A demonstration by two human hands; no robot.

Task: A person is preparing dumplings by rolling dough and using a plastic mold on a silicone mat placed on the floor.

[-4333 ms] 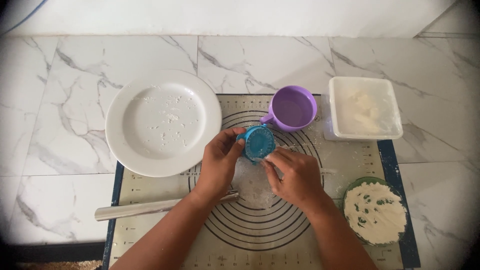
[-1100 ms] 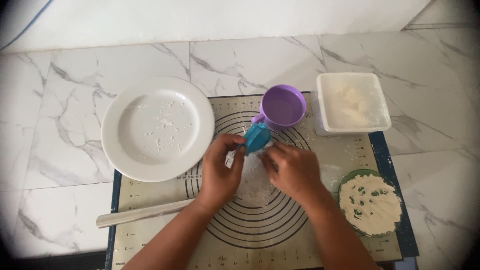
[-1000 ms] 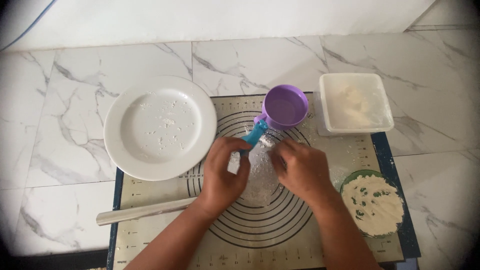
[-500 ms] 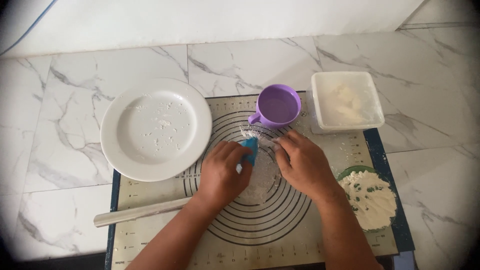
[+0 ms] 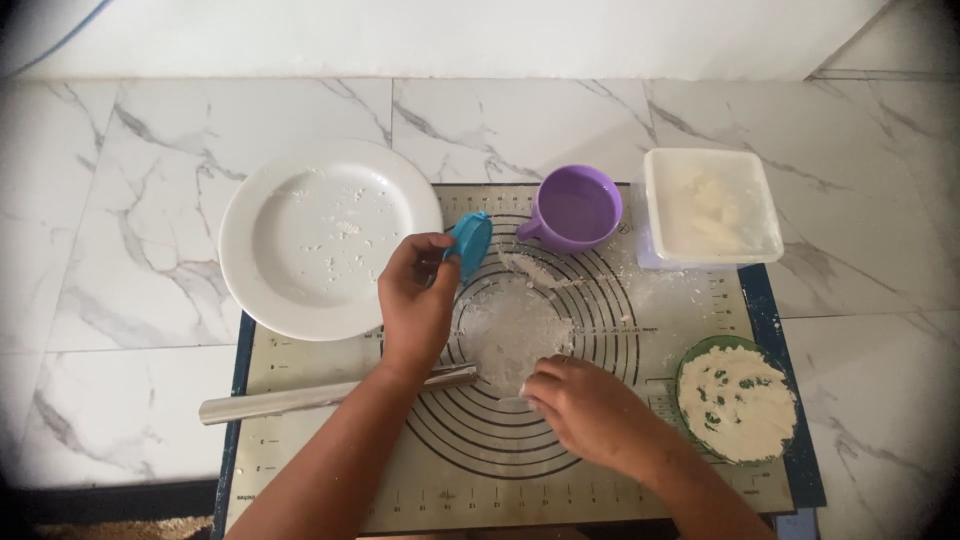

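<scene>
My left hand [image 5: 415,300] holds a small blue round cutter [image 5: 470,243] upright by its edge, lifted just above the baking mat [image 5: 330,470] beside the white plate [image 5: 328,237]. A thin, floury disc of dough [image 5: 512,330] lies at the middle of the mat's printed circles. My right hand [image 5: 585,408] rests at the near edge of that disc, fingertips curled down onto the dough. A smear of flour [image 5: 535,268] lies between the disc and the purple cup.
A purple cup [image 5: 573,209] and a white square tub of dough [image 5: 712,208] stand at the mat's far edge. A green bowl of flour [image 5: 737,400] sits at the right. A steel rolling pin [image 5: 320,394] lies on the left under my forearm. Marble counter [image 5: 110,270] surrounds the mat.
My left hand has carried the blue cutter left, off the dough and toward the plate. My right hand has come down from the disc's far side to its near edge.
</scene>
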